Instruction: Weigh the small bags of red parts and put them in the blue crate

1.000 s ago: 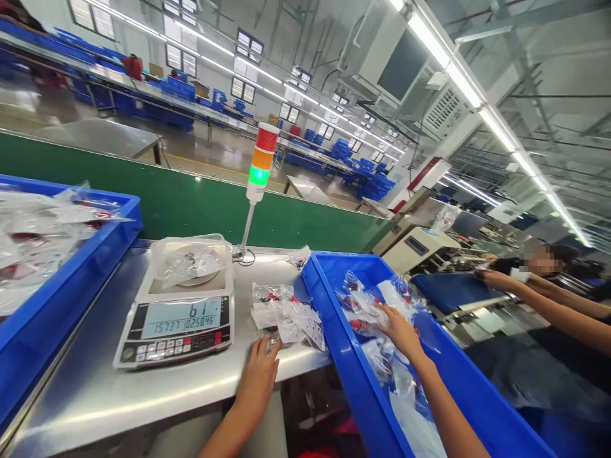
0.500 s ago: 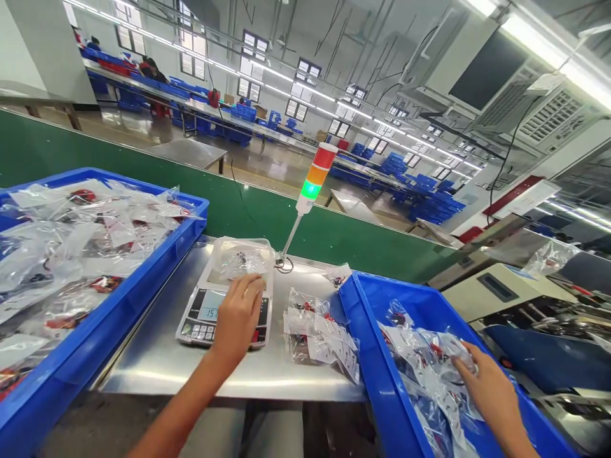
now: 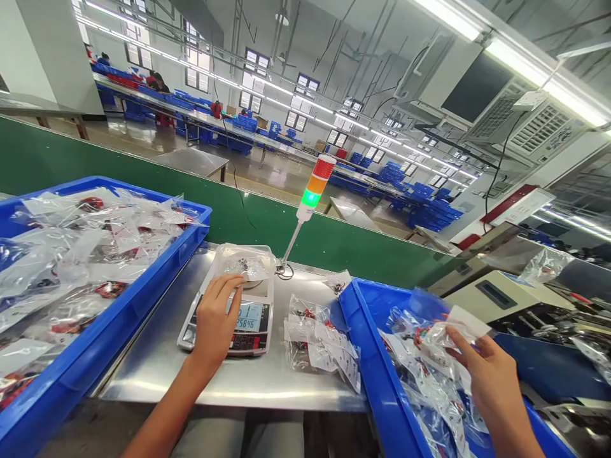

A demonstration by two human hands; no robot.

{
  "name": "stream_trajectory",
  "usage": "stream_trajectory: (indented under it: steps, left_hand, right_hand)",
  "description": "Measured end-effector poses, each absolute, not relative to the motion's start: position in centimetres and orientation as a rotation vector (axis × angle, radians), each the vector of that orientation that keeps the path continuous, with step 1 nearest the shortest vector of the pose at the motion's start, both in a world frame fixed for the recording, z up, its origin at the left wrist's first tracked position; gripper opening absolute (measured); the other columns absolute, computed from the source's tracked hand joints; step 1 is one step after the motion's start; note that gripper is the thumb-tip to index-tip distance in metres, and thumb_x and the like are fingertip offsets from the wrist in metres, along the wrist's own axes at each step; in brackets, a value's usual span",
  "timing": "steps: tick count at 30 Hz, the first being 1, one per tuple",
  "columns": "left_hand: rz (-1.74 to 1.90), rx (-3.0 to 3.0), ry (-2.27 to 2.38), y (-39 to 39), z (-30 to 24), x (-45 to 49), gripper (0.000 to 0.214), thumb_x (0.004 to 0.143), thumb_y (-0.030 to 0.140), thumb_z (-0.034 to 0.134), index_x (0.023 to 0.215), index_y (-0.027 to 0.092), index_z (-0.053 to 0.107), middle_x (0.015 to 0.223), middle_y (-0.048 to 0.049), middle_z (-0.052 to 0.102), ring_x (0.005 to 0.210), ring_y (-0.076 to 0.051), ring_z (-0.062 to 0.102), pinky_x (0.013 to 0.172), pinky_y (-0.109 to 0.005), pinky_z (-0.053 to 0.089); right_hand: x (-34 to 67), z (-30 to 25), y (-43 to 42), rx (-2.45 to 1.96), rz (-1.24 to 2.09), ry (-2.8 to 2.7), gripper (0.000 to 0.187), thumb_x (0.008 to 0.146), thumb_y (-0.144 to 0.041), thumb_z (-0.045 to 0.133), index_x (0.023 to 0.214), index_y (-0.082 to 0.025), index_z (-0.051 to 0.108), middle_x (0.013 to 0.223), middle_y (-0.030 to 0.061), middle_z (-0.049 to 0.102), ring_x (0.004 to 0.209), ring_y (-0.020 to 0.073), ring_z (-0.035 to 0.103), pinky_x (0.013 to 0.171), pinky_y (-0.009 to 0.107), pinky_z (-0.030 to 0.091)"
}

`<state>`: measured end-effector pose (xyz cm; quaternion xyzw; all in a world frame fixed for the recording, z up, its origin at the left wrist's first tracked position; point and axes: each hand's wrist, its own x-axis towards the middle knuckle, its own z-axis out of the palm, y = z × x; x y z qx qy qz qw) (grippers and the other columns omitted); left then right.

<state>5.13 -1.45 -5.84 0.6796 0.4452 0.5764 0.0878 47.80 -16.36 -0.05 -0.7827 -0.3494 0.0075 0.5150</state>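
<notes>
Where the head camera looks: down across a steel table (image 3: 157,372) set between two blue bins, with a green conveyor wall (image 3: 344,242) behind it.
Writing: the lower row of the display on the scale (image 3: 260,340) reads "25846". The other digits are hidden by the left hand. White tags inside the packets carry print too small to read.
Left hand (image 3: 214,321): unclenched over the scale's display, fingers stretched out, tips at the near edge of the packet on the pan (image 3: 248,262).
Packet on the pan: clear plastic with small dark parts inside, lying flat on the scale's platform.
Right hand (image 3: 494,381): thumb and fingers closed on a lifted packet (image 3: 446,331), held above the right bin (image 3: 377,362).
Lifted packet: clear, crinkled, with red and dark parts and a white tag showing through.
Right bin: blue, holding more such packets under the hand.
Left bin (image 3: 119,318): blue, heaped with the same packets.
Loose pile (image 3: 319,337): several packets on the table between the scale and the right bin, with one stray packet (image 3: 338,280) behind them.
Signal tower (image 3: 314,184): red, amber and green bands with the green lit, its tilted pole rising just behind the scale.
Beige machine (image 3: 491,294): beyond the right bin.
</notes>
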Motion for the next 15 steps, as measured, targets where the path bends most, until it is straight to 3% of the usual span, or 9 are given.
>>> stream_trajectory:
  steps: [3,6,8,12,15]
  left_hand:
    - [1.514,1.767,1.192,-3.7,-5.9,7.0,0.022,0.095,0.037,0.053,0.103,0.022,0.068,0.108,-0.0063,0.073,0.107,-0.024,0.067,0.1,-0.042,0.051]
    - [1.047,1.438,0.9,-6.4,-6.5,9.6,0.054,0.079,0.045,0.071,0.125,0.022,0.058,0.128,-0.0112,0.068,0.117,-0.027,0.065,0.102,-0.042,0.051]
    - [0.797,1.262,0.726,-7.5,-7.2,10.7,0.068,0.068,0.045,0.078,0.126,0.018,0.057,0.128,-0.0151,0.068,0.117,-0.029,0.065,0.101,-0.041,0.051]
    - [0.625,1.191,0.653,-8.1,-8.5,10.6,0.041,0.069,0.041,0.074,0.099,0.015,0.068,0.105,-0.012,0.076,0.098,-0.027,0.071,0.092,-0.038,0.053]
    - [0.612,1.33,0.692,-8.2,-9.0,9.8,0.03,0.071,0.033,0.071,0.096,0.017,0.073,0.098,-0.0061,0.077,0.096,-0.025,0.07,0.088,-0.034,0.052]
  right_hand:
    - [41.3,0.1,-14.7,-1.611,0.473,-0.645,0.042,0.054,-0.048,0.088,0.08,-0.021,0.07,0.075,0.0026,0.075,0.064,0.0212,0.069,0.055,0.029,0.057]
    - [34.2,-1.1,-13.2,-1.474,0.887,-0.755,0.043,0.061,-0.046,0.088,0.091,-0.02,0.072,0.088,0.0069,0.079,0.075,0.0253,0.073,0.063,0.033,0.06]
    - [30.8,-1.9,-12.5,-1.388,1.112,-0.805,0.044,0.065,-0.049,0.087,0.095,-0.018,0.073,0.094,0.0104,0.079,0.084,0.028,0.074,0.073,0.037,0.06]
    - [29.0,-1.9,-12.2,-1.387,1.264,-1.005,0.042,0.072,-0.054,0.081,0.091,-0.018,0.073,0.098,0.0107,0.079,0.085,0.026,0.074,0.074,0.035,0.058]
    - [30.0,-0.8,-12.3,-1.552,1.26,-1.32,0.04,0.074,-0.054,0.079,0.096,-0.02,0.076,0.098,0.0085,0.08,0.091,0.0282,0.074,0.079,0.036,0.056]
